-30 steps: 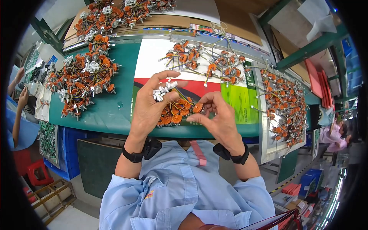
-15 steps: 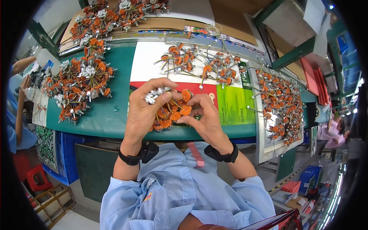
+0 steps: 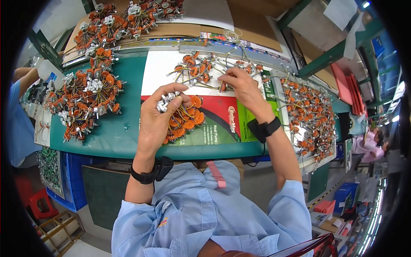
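While the left hand [image 3: 155, 120] pinches a wired bundle [image 3: 187, 123] by its white connectors [image 3: 166, 102] between thumb and fingers, the right hand [image 3: 247, 91] reaches over the far part of the bench, thumb and fingers bent toward an orange-disc piece [image 3: 223, 87]; whether they grip it, cannot tell. Bundle: orange discs with multicoloured leads, hanging to the right of the left palm, above the near part of a printed sheet [image 3: 216, 105] in white, red and green. On the sheet's white part: loose pieces [image 3: 195, 68] of the same kind, leads splayed. Right of the sheet: one pale-framed tray [image 3: 314, 165], filled with orange-disc pieces [image 3: 311, 109]. Left, on the green bench top [image 3: 122, 139]: one large heap [image 3: 87, 100] of bundles, connectors uppermost. Beyond, on cardboard [image 3: 184, 30]: further bundles [image 3: 130, 21]. Each wrist: one black band, left [image 3: 152, 170] and right [image 3: 265, 128]. Below the bench, at left: blue crate [image 3: 75, 182], red stool [image 3: 43, 203]. Far left: a co-worker's blue sleeve [image 3: 15, 92].
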The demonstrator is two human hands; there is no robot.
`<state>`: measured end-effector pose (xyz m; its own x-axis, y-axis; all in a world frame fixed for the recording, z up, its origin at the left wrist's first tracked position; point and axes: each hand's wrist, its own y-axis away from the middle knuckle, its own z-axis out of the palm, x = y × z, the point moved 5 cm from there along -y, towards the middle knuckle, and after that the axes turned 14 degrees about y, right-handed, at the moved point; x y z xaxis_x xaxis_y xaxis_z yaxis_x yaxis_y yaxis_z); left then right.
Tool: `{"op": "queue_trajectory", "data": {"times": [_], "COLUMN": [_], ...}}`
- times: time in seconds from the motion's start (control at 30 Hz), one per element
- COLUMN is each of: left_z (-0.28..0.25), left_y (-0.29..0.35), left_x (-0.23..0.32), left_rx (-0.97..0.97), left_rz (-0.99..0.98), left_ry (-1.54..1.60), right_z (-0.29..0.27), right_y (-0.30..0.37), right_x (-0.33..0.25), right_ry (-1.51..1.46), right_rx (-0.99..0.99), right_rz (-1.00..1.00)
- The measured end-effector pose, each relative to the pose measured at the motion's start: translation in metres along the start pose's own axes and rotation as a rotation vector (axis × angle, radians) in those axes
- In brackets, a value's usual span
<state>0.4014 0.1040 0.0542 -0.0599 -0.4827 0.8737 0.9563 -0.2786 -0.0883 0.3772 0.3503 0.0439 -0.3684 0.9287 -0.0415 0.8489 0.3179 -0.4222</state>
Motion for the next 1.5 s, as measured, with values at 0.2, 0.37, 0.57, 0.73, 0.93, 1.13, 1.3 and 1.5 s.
{"op": "queue_trajectory", "data": {"times": [0.2, 0.37, 0.57, 0.73, 0.93, 1.13, 1.3, 1.5], "left_z": [-0.005, -0.005, 0.008, 0.007, -0.002, -0.01, -0.007, -0.011], "left_y": [0.0, 0.0, 0.0, 0.001, 0.004, 0.006, 0.003, 0.0], "left_x": [-0.005, -0.002, -0.003, -0.004, 0.003, 0.011, 0.003, 0.0], "left_rx": [-0.018, -0.009, -0.095, -0.168, -0.081, -0.031, -0.015, -0.005], "left_rz": [0.002, -0.008, -0.004, 0.036, 0.014, 0.084, 0.061, 0.05], "left_ry": [-0.024, -0.07, 0.012, -0.203, -0.028, -0.038, -0.053, -0.064], "right_z": [-0.011, -0.038, -0.036, -0.029, -0.026, -0.022, 0.002, -0.043], "right_y": [-0.003, 0.012, 0.03, 0.029, 0.04, 0.01, 0.007, 0.013], "right_x": [0.005, -0.051, -0.111, -0.116, -0.104, -0.038, -0.028, -0.058], "right_ry": [-0.301, -0.728, -0.353, -0.294, -0.542, -0.023, 0.073, -0.345], "right_rx": [0.07, -0.014, -0.071, -0.041, 0.003, 0.136, 0.05, 0.17], "right_rz": [0.26, 0.404, 0.164, 0.154, 0.305, 0.167, 0.018, 0.327]}}
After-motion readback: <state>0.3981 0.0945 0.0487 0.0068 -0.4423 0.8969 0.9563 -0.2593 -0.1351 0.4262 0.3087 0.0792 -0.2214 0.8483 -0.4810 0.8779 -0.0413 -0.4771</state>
